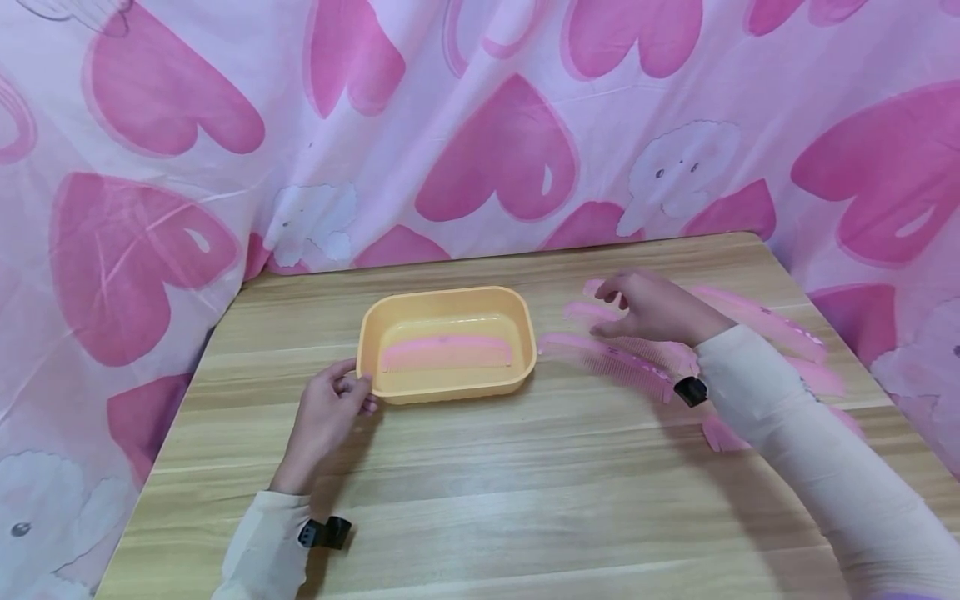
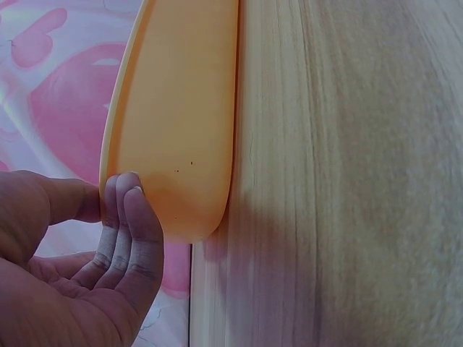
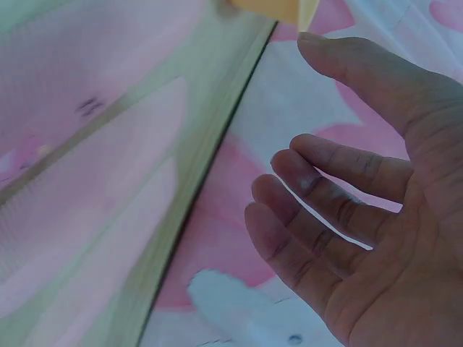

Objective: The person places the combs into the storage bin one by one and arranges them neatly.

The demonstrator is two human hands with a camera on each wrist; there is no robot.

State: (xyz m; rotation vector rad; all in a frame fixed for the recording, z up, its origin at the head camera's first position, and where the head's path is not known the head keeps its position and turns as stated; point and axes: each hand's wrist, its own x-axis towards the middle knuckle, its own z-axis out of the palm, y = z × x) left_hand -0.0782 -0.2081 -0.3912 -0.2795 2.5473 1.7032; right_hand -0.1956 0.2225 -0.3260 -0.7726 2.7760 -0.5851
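A yellow rectangular tub (image 1: 446, 397) stands on the wooden table with one pink comb (image 1: 446, 343) lying inside it. My left hand (image 1: 326, 417) pinches the tub's near left corner, thumb on the rim and fingers against the outer wall, as the left wrist view shows at the tub wall (image 2: 173, 108). To the right of the tub, my right hand (image 1: 652, 307) hovers above several loose pink combs, its fingers relaxed and apart with nothing between them. A long pink comb (image 1: 607, 354) lies just below that hand, teeth toward me. In the right wrist view the palm (image 3: 405, 289) is bare.
More pink combs lie at the right, among them a large one (image 1: 765, 321) and others partly hidden under the right sleeve (image 1: 810, 442). A pink heart-patterned cloth (image 1: 495, 150) hangs behind the table (image 1: 465, 500) and along both its sides.
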